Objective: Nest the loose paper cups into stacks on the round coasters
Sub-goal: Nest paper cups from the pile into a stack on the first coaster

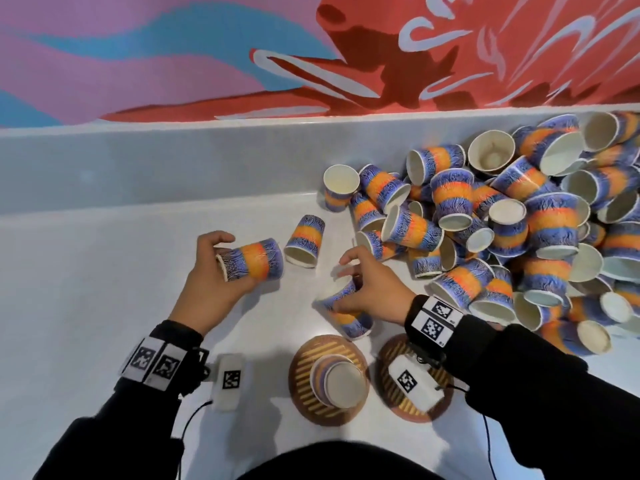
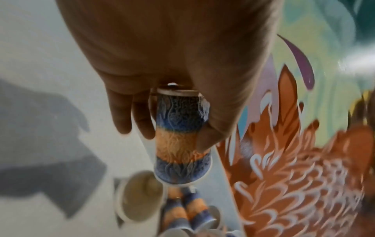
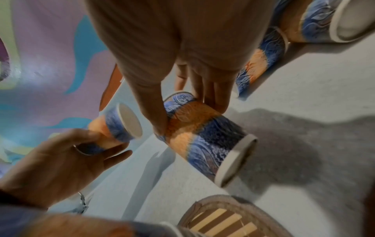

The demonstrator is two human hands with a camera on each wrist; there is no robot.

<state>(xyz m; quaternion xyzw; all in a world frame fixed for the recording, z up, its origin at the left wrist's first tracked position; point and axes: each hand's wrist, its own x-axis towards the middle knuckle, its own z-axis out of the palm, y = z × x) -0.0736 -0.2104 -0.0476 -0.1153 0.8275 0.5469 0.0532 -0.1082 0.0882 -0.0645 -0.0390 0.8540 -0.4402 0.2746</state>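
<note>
Blue-and-orange paper cups. My left hand (image 1: 221,265) grips one cup (image 1: 254,261) sideways above the table, thumb on one side and fingers on the other; the left wrist view shows that cup (image 2: 182,168) in my left hand (image 2: 176,133). My right hand (image 1: 346,285) holds a cup (image 1: 349,320) lying on its side on the table, and its thumb and fingers (image 3: 215,102) pinch the cup (image 3: 209,141) near its base. A short upside-down stack (image 1: 341,379) stands on the left coaster (image 1: 304,386). My wrist half hides the right coaster (image 1: 408,407).
A large heap of loose cups (image 1: 519,220) fills the table's right side up to the back ledge. One cup (image 1: 304,240) lies alone between my hands. A white tagged box (image 1: 230,381) sits near my left wrist. The painted wall rises behind the grey ledge (image 1: 173,161).
</note>
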